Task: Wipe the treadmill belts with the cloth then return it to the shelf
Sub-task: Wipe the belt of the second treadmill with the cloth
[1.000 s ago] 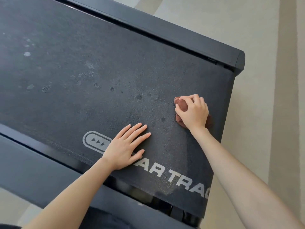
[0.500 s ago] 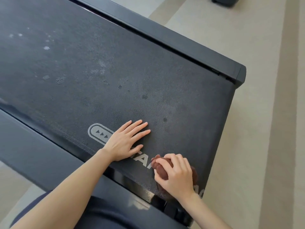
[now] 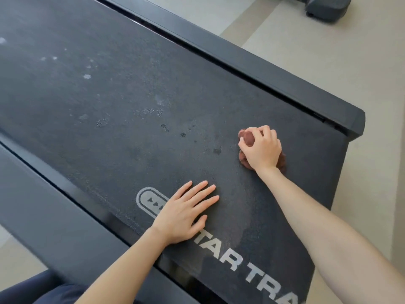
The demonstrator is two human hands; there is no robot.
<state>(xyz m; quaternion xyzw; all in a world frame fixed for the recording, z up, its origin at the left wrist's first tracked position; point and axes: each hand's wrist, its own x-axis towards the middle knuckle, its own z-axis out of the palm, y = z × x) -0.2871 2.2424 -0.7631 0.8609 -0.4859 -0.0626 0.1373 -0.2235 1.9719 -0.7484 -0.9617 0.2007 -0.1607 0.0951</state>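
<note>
Now right fingers (image 3: 264,131) curl around the bunched cloth (image 3: 247,137); left fingers (image 3: 197,192) lie flat.

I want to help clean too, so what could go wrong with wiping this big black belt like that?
The cloth is bunched into a small ball under the right hand, so each pass may cover only a narrow strip and skip patches.
The pale and dark spots lie farther up the belt, away from the cloth, and could get missed.
The left hand leans flat on the belt; if the belt slides, the person might lurch forward.
</note>
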